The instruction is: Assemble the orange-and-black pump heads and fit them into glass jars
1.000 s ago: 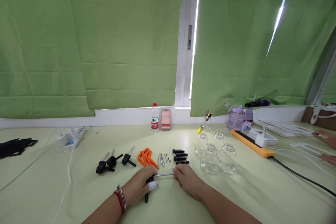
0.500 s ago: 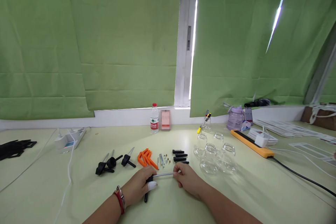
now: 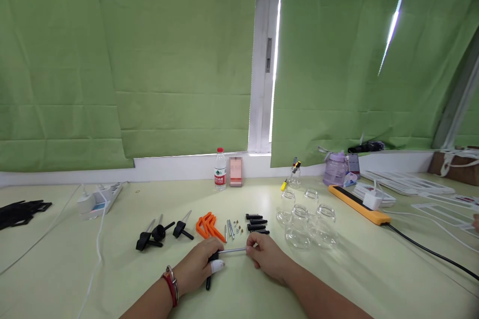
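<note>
My left hand (image 3: 199,265), its thumb wrapped in white, is closed around a black cap with a side arm (image 3: 208,283) and a thin metal rod (image 3: 232,249). The rod points right, and the fingertips of my right hand (image 3: 266,255) pinch its far end. Whether a small part sits inside that pinch is hidden. Beyond my hands lie orange angled pieces (image 3: 210,227), a few metal pins (image 3: 230,229), tiny fittings (image 3: 237,227) and black ribbed pieces (image 3: 256,222). Several similar black caps with rods (image 3: 182,228) rest to the left.
Several clear glass jars (image 3: 299,229) stand at right, near an orange power strip (image 3: 359,204). A water bottle (image 3: 220,169) and a phone (image 3: 236,172) are at the back. White cables (image 3: 99,244) cross the left side, by black gloves (image 3: 22,212).
Both hands stay almost still on the cap and rod. Only a slight shift of the view shows.
</note>
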`<control>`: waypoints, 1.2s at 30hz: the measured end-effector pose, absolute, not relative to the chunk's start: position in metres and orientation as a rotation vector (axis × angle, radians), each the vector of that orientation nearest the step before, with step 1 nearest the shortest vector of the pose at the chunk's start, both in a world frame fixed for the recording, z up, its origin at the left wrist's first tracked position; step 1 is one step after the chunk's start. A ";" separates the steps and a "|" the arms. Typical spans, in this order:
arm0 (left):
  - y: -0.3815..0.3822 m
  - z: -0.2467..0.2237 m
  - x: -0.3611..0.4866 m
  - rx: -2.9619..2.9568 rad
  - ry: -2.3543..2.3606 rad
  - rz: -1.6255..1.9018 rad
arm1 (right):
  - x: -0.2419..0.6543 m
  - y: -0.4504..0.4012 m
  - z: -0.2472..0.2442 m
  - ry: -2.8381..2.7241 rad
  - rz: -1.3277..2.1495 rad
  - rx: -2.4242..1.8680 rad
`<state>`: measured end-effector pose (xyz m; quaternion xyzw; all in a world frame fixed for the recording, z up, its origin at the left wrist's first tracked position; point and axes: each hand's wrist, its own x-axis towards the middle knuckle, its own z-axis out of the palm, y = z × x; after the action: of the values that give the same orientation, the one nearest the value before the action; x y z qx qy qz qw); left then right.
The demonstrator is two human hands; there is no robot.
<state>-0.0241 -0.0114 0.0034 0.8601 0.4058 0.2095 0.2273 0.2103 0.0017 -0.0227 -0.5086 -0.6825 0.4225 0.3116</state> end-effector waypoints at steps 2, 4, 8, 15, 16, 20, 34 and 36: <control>-0.013 0.004 -0.024 2.368 1.121 0.572 | 0.209 0.003 -0.023 -1.798 1.104 -1.366; -0.014 0.006 -0.023 2.369 1.122 0.569 | 0.209 0.003 -0.024 -1.789 1.102 -1.377; -0.014 0.007 -0.023 2.369 1.124 0.566 | 0.209 0.000 -0.022 -1.772 1.139 -1.347; -0.013 0.005 -0.023 2.346 1.142 0.572 | 0.211 0.002 -0.024 -1.813 1.132 -1.262; -0.014 0.006 -0.023 2.330 1.155 0.576 | 0.211 0.003 -0.025 -1.812 1.128 -1.264; -0.016 0.007 -0.022 2.222 1.199 0.632 | 0.210 0.006 -0.029 -1.777 1.120 -1.279; -0.011 0.011 -0.025 2.239 1.128 0.626 | 0.220 0.008 -0.025 -1.632 1.307 -1.272; -0.011 0.012 -0.025 2.244 1.130 0.616 | 0.221 0.010 -0.028 -1.646 1.294 -1.272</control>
<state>-0.0246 -0.0114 0.0117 0.8344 0.4202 0.2290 0.2735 0.2207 0.0104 -0.0281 -0.4886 -0.6320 0.4969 0.3391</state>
